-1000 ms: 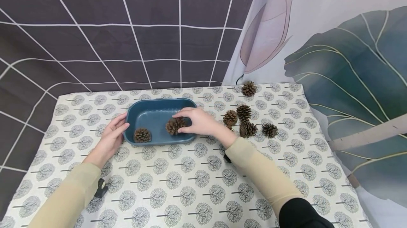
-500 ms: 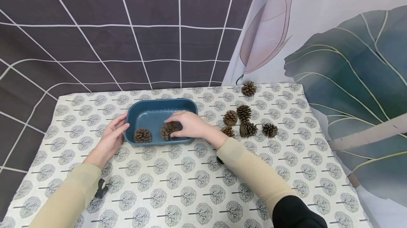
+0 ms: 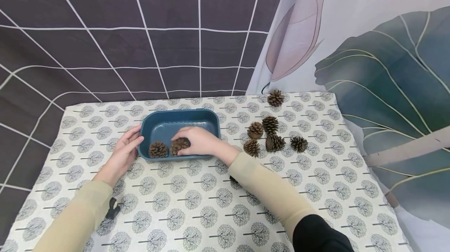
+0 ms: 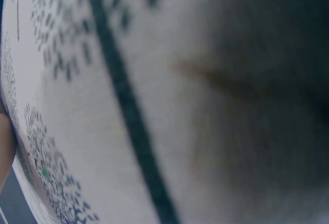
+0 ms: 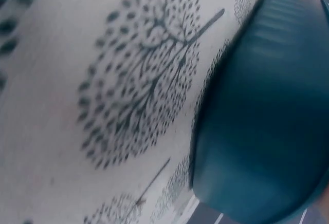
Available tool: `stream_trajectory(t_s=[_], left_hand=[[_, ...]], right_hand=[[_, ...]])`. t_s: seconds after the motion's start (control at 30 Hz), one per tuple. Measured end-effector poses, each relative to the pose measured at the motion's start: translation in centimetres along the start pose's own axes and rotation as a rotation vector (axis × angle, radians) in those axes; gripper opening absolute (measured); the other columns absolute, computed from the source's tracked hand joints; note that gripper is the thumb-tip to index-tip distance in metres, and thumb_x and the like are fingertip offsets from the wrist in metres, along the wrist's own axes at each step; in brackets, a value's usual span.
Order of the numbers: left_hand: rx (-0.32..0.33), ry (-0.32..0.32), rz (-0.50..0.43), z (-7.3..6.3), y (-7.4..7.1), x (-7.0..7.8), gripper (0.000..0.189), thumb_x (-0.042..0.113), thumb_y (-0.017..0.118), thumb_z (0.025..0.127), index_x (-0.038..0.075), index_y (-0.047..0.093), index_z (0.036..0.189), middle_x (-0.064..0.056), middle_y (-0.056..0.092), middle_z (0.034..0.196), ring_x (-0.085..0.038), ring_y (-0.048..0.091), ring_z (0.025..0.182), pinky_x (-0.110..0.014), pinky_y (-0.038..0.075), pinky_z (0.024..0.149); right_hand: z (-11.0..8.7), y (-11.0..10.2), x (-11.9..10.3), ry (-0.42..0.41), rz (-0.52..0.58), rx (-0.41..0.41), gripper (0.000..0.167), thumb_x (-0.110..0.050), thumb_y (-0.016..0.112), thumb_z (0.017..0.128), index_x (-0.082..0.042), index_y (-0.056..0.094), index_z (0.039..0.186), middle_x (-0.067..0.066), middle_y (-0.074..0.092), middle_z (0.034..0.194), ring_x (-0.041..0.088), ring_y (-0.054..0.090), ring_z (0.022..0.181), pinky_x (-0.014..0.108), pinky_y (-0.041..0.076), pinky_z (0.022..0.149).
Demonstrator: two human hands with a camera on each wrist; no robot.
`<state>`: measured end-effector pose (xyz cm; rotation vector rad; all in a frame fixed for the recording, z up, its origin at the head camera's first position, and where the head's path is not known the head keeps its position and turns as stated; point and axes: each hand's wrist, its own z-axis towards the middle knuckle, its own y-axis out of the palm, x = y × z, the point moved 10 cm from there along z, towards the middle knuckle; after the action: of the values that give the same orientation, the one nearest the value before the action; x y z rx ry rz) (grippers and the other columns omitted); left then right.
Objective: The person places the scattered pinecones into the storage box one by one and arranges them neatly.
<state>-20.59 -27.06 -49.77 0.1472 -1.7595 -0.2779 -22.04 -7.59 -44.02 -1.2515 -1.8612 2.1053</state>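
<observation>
Fingers [image 3: 182, 131] of the right hand [image 3: 199, 141] are curled round a pinecone [image 3: 177, 148]; grip is shown in the head view only, not in either wrist view.

Big to small: worktop [image 3: 147, 193] is covered by a tree-print cloth [image 3: 207, 232]. Blue rounded-corner tray [image 3: 172, 116] is set toward the back edge. Left hand [image 3: 123, 148] is laid against the tray's left end, fingers relaxed, nothing clasped; tray is probably being steadied. Six cones are spread on the cloth, right of the tray: rear cone [image 3: 275, 98], close group of four [image 3: 275, 142], stray cone [image 3: 299, 144] furthest right. In the tray, placed cone [image 3: 158, 149] is seated at front left; gripped one is held just right of it, near the front wall. Floor contact under it can't be told.

Step in hand, as judged: second cone being positioned beside the first. Next move calls for the cone to be set down, fingers to be released without the neighbour being nudged, hand to be lifted clear of the rim, then the nearest loose cone to be fetched.
</observation>
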Motion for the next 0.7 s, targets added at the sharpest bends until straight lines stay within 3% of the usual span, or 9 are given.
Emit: stream_trajectory(t_s=[0.13, 0.47, 0.7], left_hand=[[-0.003, 0.002, 0.006, -0.01, 0.03, 0.00, 0.040, 0.002, 0.056, 0.108, 0.031, 0.064, 0.133, 0.026, 0.069, 0.129, 0.009, 0.061, 0.123, -0.011, 0.043, 0.116], [-0.011, 0.018, 0.013, -0.05, 0.23, 0.18, 0.039, 0.001, 0.056, 0.108, 0.031, 0.064, 0.132, 0.026, 0.069, 0.129, 0.009, 0.062, 0.121, -0.005, 0.048, 0.104], [-0.006, 0.009, 0.040, -0.07, 0.19, 0.14, 0.038, 0.004, 0.056, 0.109, 0.030, 0.061, 0.136, 0.027, 0.068, 0.130, 0.010, 0.061, 0.123, -0.008, 0.045, 0.112]], right_hand=[[0.42, 0.26, -0.36, -0.006, 0.008, 0.012, 0.050, -0.034, 0.082, 0.095, -0.014, 0.069, 0.138, 0.005, 0.069, 0.143, 0.022, 0.066, 0.132, 0.038, 0.051, 0.120], [0.96, 0.89, -0.77, -0.003, 0.033, 0.017, 0.049, -0.033, 0.082, 0.095, -0.015, 0.069, 0.139, 0.004, 0.070, 0.142, 0.020, 0.067, 0.130, 0.034, 0.053, 0.117], [0.86, 0.87, -0.71, -0.003, 0.040, 0.015, 0.051, -0.032, 0.081, 0.095, -0.014, 0.067, 0.141, 0.005, 0.068, 0.143, 0.021, 0.066, 0.132, 0.035, 0.051, 0.119]])
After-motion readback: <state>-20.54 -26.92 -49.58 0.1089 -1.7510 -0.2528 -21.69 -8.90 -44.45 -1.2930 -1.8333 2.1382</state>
